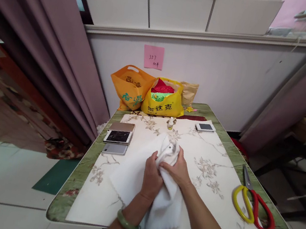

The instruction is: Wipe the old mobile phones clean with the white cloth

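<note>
A white cloth [167, 208] with zigzag-cut edges is bunched up near the middle of the table and hangs toward its front edge. My left hand [152, 174], with a pale green bangle on the wrist, is closed on the cloth from the left. On the other side my right hand [178, 169] grips the upper part, its thumb pressed across the folds. Between the hands, at the top of the bundle, a whitish patch with a small dark square mark [170, 147] shows; whether it belongs to something wrapped inside I cannot tell.
Several phones lie around: a gold one [122, 127], a white one [118, 136] and a silver one [115, 149] at left, another white one [205, 127] at back right. Scissors [252, 205] rest at right. A small bottle [170, 123] stands before orange [131, 85] and yellow bags [162, 108].
</note>
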A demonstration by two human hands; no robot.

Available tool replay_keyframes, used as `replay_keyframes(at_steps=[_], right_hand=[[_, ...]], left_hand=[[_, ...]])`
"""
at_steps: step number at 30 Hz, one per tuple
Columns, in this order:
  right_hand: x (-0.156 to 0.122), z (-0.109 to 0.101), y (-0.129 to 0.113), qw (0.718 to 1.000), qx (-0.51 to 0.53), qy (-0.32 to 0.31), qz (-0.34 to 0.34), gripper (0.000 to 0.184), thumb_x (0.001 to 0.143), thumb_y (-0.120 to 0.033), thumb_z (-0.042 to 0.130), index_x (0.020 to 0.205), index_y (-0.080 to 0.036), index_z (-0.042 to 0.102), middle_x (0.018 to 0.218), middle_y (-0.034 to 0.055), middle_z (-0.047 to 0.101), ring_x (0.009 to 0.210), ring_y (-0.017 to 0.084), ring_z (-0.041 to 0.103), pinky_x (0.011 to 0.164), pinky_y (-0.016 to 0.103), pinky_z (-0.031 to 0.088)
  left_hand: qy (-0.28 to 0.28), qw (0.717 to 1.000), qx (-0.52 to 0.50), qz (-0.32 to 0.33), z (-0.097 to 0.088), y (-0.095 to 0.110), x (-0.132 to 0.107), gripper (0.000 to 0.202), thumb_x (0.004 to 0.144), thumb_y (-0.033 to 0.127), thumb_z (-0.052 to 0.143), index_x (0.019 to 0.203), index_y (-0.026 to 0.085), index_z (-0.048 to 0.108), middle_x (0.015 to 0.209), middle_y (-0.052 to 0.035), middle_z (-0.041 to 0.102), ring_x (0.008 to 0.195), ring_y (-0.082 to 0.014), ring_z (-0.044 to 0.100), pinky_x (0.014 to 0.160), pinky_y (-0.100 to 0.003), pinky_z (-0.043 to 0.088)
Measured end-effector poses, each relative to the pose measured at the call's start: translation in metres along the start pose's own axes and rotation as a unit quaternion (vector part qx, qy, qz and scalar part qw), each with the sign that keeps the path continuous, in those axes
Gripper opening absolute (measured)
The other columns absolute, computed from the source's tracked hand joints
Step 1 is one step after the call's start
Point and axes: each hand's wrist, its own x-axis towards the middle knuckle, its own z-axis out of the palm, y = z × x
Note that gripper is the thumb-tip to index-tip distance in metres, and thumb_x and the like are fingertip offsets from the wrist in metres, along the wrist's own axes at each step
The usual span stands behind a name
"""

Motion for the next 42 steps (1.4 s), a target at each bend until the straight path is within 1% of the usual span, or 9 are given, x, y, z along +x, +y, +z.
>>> replay_keyframes(at_steps=[6,9,12,14,20,28,32,37,42], right_hand=[[0.003,0.0,0.006,0.99,0.034,0.099,0.098,0.044,0.081,-0.057,0.053,0.093,-0.016,0.064,0.085,0.0076,0.07,0.081,0.026,0.064,0.074,0.036,0.049],[0.002,0.001,0.007,0.992,0.023,0.098,0.077,0.043,0.079,-0.055,0.055,0.096,-0.016,0.063,0.088,0.008,0.07,0.084,0.027,0.065,0.074,0.036,0.049],[0.0,0.003,0.003,0.997,-0.058,0.056,0.019,0.077,0.056,-0.052,0.076,0.122,-0.02,0.051,0.105,0.007,0.067,0.093,0.027,0.063,0.081,0.037,0.048],[0.0,0.003,0.002,0.994,-0.092,0.057,0.025,0.087,0.049,-0.054,0.079,0.124,-0.02,0.049,0.107,0.007,0.066,0.095,0.028,0.062,0.082,0.037,0.048],[0.007,-0.003,0.008,0.976,0.013,0.153,0.153,0.052,0.081,-0.065,0.049,0.073,-0.015,0.064,0.071,0.0085,0.068,0.073,0.025,0.064,0.068,0.031,0.046],[0.004,-0.002,0.005,0.988,-0.073,0.128,0.036,0.058,0.059,-0.057,0.074,0.099,-0.016,0.063,0.093,0.0079,0.068,0.087,0.026,0.061,0.078,0.034,0.046],[0.006,-0.005,0.008,0.985,-0.046,0.136,0.093,0.045,0.078,-0.061,0.055,0.062,-0.019,0.058,0.057,0.0004,0.055,0.061,0.018,0.052,0.059,0.029,0.041],[0.009,-0.007,0.017,0.967,-0.016,0.198,0.158,0.057,0.084,-0.063,0.046,0.044,-0.023,0.039,0.042,-0.0033,0.037,0.048,0.013,0.038,0.051,0.028,0.032],[0.012,-0.005,0.019,0.952,0.087,0.235,0.176,0.046,0.074,-0.06,0.063,0.061,-0.017,0.059,0.057,0.001,0.06,0.058,0.016,0.054,0.056,0.027,0.041]], left_hand=[[-0.043,0.998,-0.026,0.024,-0.001,-0.001,-0.002,0.053,0.068,0.018,0.075,0.119,0.022,0.061,0.115,-0.0121,0.06,0.113,-0.0309,0.051,0.107,-0.046,0.031],[-0.037,0.998,-0.007,0.053,-0.001,-0.005,-0.003,0.047,0.075,0.018,0.069,0.121,0.022,0.06,0.117,-0.0124,0.06,0.114,-0.0295,0.052,0.107,-0.045,0.033],[-0.021,0.99,0.068,0.12,-0.001,-0.012,-0.003,0.042,0.084,0.018,0.057,0.127,0.02,0.055,0.117,-0.0132,0.059,0.112,-0.0275,0.054,0.103,-0.047,0.039],[-0.029,0.97,0.148,0.189,-0.001,-0.015,-0.003,0.043,0.089,0.017,0.05,0.132,0.019,0.048,0.117,-0.0136,0.059,0.109,-0.0258,0.056,0.098,-0.048,0.044],[-0.064,0.889,0.295,0.344,-0.001,-0.017,-0.001,0.056,0.09,0.014,0.045,0.143,0.018,0.028,0.115,-0.0139,0.058,0.104,-0.0234,0.058,0.089,-0.042,0.053],[-0.053,0.819,0.383,0.423,-0.001,-0.011,-0.001,0.06,0.093,0.008,0.037,0.149,0.014,0.017,0.12,-0.0152,0.062,0.114,-0.0232,0.058,0.094,-0.04,0.051],[-0.095,0.783,0.393,0.473,0.0,-0.002,-0.004,0.062,0.092,0.005,0.038,0.15,0.012,0.016,0.121,-0.0136,0.064,0.117,-0.0214,0.058,0.098,-0.035,0.049],[-0.075,0.801,0.381,0.456,0.001,0.0,-0.005,0.061,0.092,0.009,0.043,0.148,0.012,0.02,0.118,-0.014,0.064,0.111,-0.0216,0.06,0.094,-0.035,0.051],[-0.028,0.836,0.386,0.389,-0.003,-0.009,-0.002,0.052,0.09,0.017,0.049,0.139,0.01,0.035,0.109,-0.0151,0.064,0.102,-0.0239,0.06,0.088,-0.038,0.052]])
